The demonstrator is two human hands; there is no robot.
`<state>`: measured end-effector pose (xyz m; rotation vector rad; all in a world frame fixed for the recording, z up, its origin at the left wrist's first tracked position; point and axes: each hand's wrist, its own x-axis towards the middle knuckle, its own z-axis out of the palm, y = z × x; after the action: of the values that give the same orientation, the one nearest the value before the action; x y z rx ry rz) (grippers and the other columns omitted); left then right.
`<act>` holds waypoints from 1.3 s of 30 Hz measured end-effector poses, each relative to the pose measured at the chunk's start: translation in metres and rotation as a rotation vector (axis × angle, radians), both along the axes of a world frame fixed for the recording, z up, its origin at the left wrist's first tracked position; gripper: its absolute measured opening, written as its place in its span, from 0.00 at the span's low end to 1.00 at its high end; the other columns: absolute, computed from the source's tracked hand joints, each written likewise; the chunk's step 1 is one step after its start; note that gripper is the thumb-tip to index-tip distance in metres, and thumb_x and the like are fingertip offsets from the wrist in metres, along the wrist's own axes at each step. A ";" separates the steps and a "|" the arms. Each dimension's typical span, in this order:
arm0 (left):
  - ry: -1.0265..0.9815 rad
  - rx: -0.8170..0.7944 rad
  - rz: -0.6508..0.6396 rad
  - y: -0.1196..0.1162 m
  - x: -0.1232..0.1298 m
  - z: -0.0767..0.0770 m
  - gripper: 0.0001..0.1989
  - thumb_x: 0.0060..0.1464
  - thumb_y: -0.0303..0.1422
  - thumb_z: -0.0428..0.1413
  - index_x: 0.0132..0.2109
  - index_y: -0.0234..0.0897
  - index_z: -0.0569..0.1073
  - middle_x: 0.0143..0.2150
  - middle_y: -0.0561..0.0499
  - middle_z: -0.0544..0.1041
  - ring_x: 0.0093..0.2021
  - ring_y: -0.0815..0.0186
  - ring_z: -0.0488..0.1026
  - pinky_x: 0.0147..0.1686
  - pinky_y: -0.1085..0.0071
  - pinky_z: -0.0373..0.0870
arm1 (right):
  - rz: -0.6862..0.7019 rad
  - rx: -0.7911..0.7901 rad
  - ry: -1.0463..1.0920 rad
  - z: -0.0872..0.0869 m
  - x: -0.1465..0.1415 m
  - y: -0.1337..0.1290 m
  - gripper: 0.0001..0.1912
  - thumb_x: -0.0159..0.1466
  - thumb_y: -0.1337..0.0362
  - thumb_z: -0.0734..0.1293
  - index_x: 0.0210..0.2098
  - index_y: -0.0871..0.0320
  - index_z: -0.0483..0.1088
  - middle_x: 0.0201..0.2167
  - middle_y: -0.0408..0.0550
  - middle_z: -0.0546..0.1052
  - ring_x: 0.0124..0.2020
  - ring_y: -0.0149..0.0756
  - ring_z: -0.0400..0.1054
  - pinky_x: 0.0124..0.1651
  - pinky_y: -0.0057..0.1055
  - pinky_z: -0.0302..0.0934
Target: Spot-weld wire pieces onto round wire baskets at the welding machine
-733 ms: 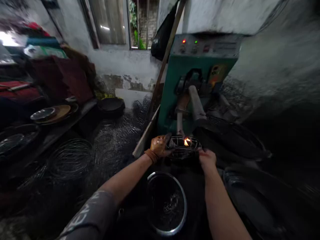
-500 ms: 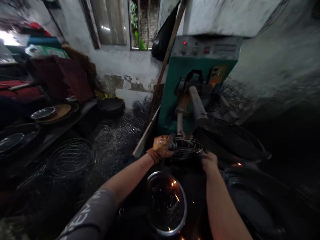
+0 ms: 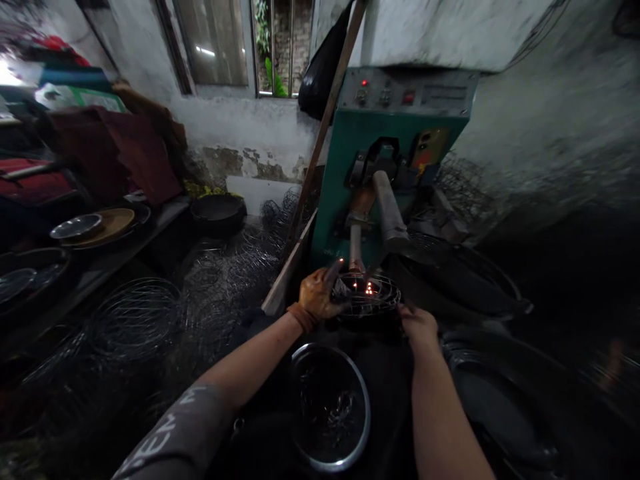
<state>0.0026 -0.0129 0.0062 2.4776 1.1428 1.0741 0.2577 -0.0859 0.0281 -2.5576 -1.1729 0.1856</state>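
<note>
A round wire basket (image 3: 375, 305) lies between both hands, under the lower electrode of a green welding machine (image 3: 340, 153). Small orange glowing spots show on its wires. My left hand (image 3: 316, 293) is closed at the basket's left edge, its thumb side raised near the electrode; whether it also pinches a small piece is unclear. My right hand (image 3: 419, 323) grips the basket's right rim with closed fingers. Nearer to me sits a metal bowl (image 3: 368, 417) with small wire pieces inside.
Wire rings (image 3: 137, 320) and tangled wire heap up on the left. A bench (image 3: 165, 230) at the far left carries plates and pans. Dark round pans (image 3: 500, 400) stand on the right. A wooden board (image 3: 287, 270) leans beside the machine.
Glowing spots have appeared on the basket's wires, while the sparks over the bowl are gone. My left hand has shifted slightly left and its fingers have lifted a little. The view has moved slightly.
</note>
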 end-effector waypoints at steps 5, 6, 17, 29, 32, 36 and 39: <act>-0.033 -0.300 0.117 0.005 -0.021 -0.050 0.53 0.46 0.53 0.69 0.73 0.35 0.61 0.68 0.38 0.72 0.66 0.46 0.72 0.66 0.52 0.70 | 0.239 0.026 -0.047 0.034 -0.065 -0.008 0.19 0.74 0.61 0.61 0.50 0.67 0.80 0.44 0.65 0.83 0.48 0.49 0.78 0.48 0.33 0.65; -0.034 -0.356 0.120 0.007 -0.022 -0.055 0.52 0.45 0.52 0.70 0.72 0.36 0.63 0.66 0.39 0.74 0.64 0.47 0.74 0.64 0.53 0.72 | 0.305 0.020 -0.048 0.041 -0.083 -0.006 0.19 0.74 0.61 0.61 0.53 0.66 0.79 0.44 0.64 0.83 0.48 0.48 0.78 0.49 0.33 0.65; 0.057 -0.014 -0.007 0.013 -0.019 -0.018 0.42 0.53 0.48 0.65 0.69 0.31 0.66 0.61 0.36 0.77 0.60 0.46 0.76 0.60 0.51 0.74 | 0.151 -0.093 -0.074 0.055 -0.099 -0.001 0.22 0.77 0.60 0.56 0.54 0.65 0.77 0.44 0.64 0.83 0.47 0.52 0.79 0.47 0.37 0.68; 0.149 -0.029 0.005 0.018 -0.006 -0.015 0.42 0.55 0.51 0.63 0.70 0.33 0.66 0.62 0.37 0.77 0.60 0.47 0.76 0.59 0.53 0.75 | 0.134 -0.052 -0.075 0.049 -0.087 0.004 0.22 0.75 0.62 0.56 0.52 0.68 0.78 0.43 0.67 0.83 0.45 0.52 0.79 0.47 0.39 0.68; 0.137 -0.050 0.020 0.017 -0.004 -0.009 0.41 0.55 0.51 0.63 0.70 0.36 0.67 0.60 0.40 0.79 0.59 0.49 0.77 0.59 0.54 0.75 | 0.146 -0.028 -0.094 0.046 -0.082 0.004 0.22 0.75 0.62 0.56 0.50 0.68 0.79 0.43 0.66 0.83 0.45 0.51 0.79 0.47 0.37 0.67; 0.206 -0.048 -0.041 0.016 -0.001 0.004 0.44 0.55 0.51 0.63 0.72 0.34 0.64 0.62 0.38 0.77 0.61 0.47 0.76 0.59 0.54 0.74 | 0.130 -0.023 -0.112 0.043 -0.071 0.005 0.22 0.74 0.62 0.56 0.50 0.68 0.79 0.43 0.66 0.83 0.46 0.50 0.79 0.47 0.37 0.67; 0.250 -0.049 -0.034 0.015 0.003 0.011 0.44 0.54 0.51 0.63 0.71 0.36 0.64 0.63 0.38 0.76 0.61 0.46 0.75 0.59 0.52 0.74 | 0.119 -0.057 -0.133 0.042 -0.066 0.006 0.22 0.74 0.62 0.57 0.50 0.70 0.79 0.43 0.67 0.83 0.47 0.51 0.79 0.48 0.36 0.66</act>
<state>0.0055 0.0021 0.0174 2.6374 1.1713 0.7330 0.1913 -0.0800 0.0699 -2.5854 -1.3888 0.0777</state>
